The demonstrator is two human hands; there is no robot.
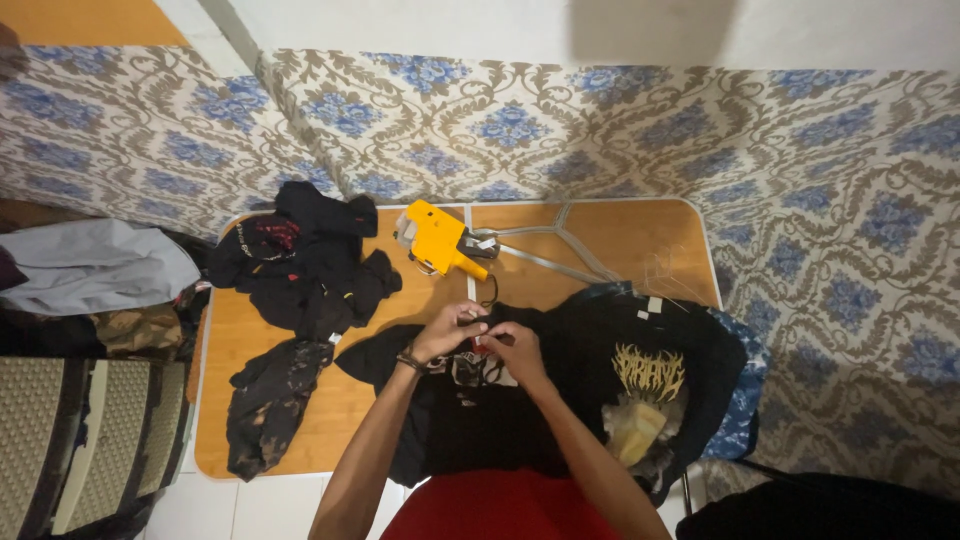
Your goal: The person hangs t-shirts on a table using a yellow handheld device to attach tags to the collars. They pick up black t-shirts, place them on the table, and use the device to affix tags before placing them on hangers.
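Head view looks down on a small wooden table (pixel 250 350) set against a wall (pixel 600 130) patterned in blue and grey. At its left edge, grey cloth (pixel 95 262) spills out of frame. A heap of dark clothes (pixel 300 265) covers the far-left corner, with a yellow tagging gun (pixel 440 240) beside it at the far edge. Near the front edge lies a black T-shirt (pixel 480 410); the left hand (pixel 447 332) and right hand (pixel 515 350) meet over its collar, fingers pinched shut on something too small to make out. Right of them lies another black shirt (pixel 650 350) with a yellow print, a pale tag on it near the table's right edge, its lower part blurred.
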